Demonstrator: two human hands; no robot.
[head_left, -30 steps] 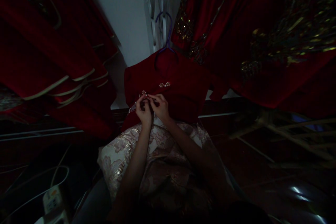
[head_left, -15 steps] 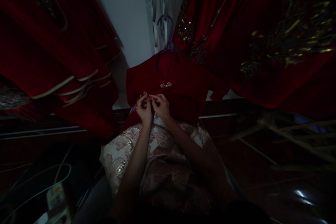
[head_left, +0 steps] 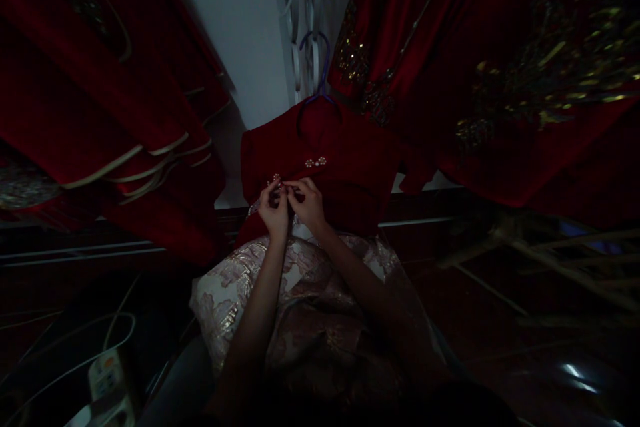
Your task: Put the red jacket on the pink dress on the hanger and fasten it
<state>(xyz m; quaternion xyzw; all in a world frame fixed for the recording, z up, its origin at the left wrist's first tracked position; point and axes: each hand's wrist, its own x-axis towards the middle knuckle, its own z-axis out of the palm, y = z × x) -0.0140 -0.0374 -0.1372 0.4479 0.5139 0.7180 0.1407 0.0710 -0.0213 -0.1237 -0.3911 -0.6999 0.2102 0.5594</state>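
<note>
Left hand (head_left: 274, 208) and right hand (head_left: 307, 205), fingertips narrowly pinched, met at one red garment (head_left: 350, 167) hung ahead on one purple hanger (head_left: 327, 61); what they gripped was too dark to tell. Two beaded ornaments (head_left: 315, 162) showed, one partly blocked by fingers. Red clothing (head_left: 440, 120) flanked both sides; one patterned cloth (head_left: 220, 303) lay under the forearms.

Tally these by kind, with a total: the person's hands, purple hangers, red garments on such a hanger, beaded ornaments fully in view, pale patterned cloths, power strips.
Hands (left hand, right hand): 2
Purple hanger: 1
Red garment on it: 1
Beaded ornament fully in view: 1
Pale patterned cloth: 1
Power strip: 1
Total: 7
</note>
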